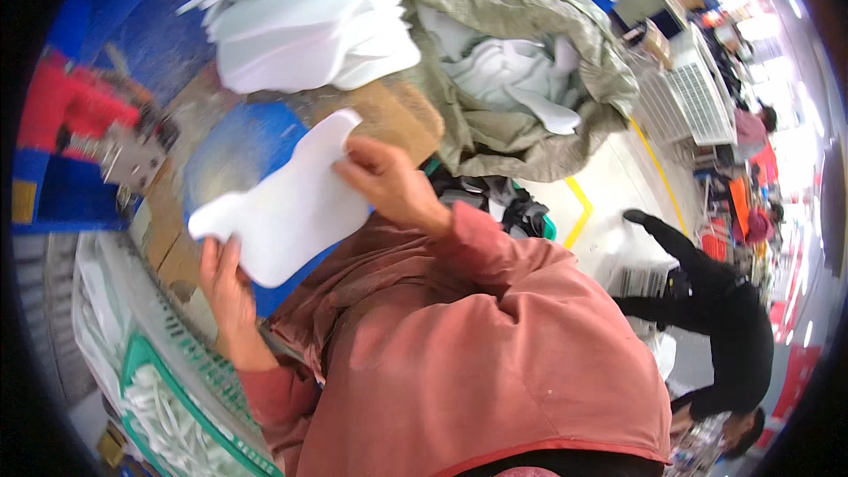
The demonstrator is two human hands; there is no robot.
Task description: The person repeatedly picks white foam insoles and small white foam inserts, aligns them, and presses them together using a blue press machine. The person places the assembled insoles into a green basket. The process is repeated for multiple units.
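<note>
Between my two hands I hold a white, flat, curved-edged foam piece [296,199], broad in the middle with narrower rounded ends. My left hand [228,287] grips its lower left edge, thumb and fingers closed on it. At the upper right edge my right hand [389,178] pinches the same piece. Under it lies a round blue surface [234,146]. Just beyond, a thick stack of similar white pieces [309,26] rests on the bench beside a piece of brown cardboard [397,119].
An open woven sack [539,155] with white pieces stands right of the stack. A red and metal machine part [128,155] sits at left. Lower left is a green crate [141,349] holding white strips. A person in black [733,327] walks at right, near yellow floor lines [579,203].
</note>
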